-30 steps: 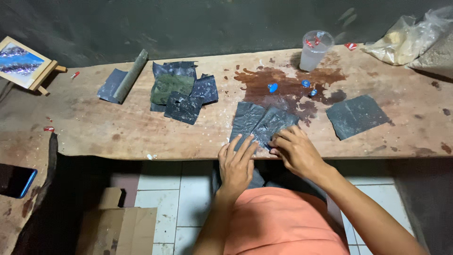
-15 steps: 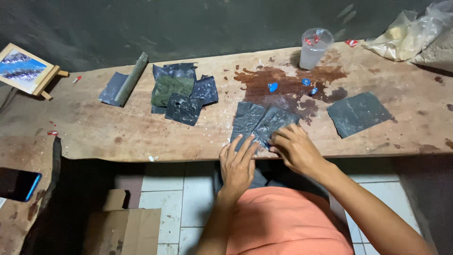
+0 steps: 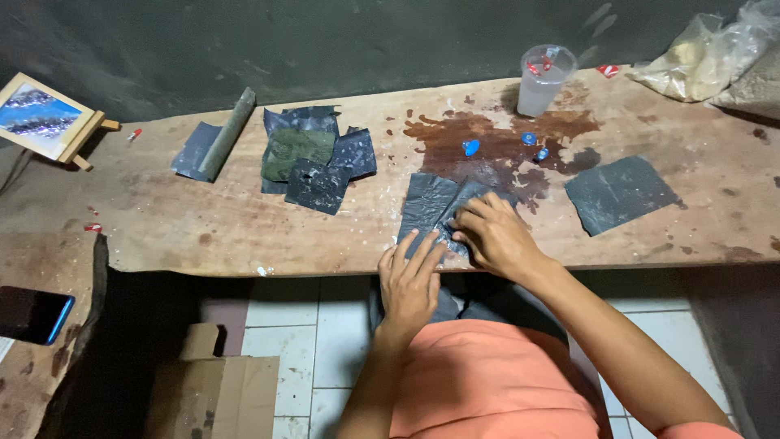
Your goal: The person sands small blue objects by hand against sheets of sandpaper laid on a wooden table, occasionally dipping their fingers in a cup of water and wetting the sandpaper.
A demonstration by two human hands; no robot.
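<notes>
Both hands, left hand [image 3: 409, 280] and right hand [image 3: 493, 236], are pressing flat, grip open, on thin, floppy dark sheets [image 3: 435, 207] near the tabletop [image 3: 244, 228] edge.

A dark grey, thin, crinkled sheet of abrasive paper [image 3: 439, 210] is laid flat at the near edge of the wooden bench [image 3: 244, 228]. Two overlapping leaves are seen, slightly skewed to each other. Its far end lies against a dark red-brown stain. Its near right corner is covered by fingers; the surface is dull, with pale scuffs.
</notes>
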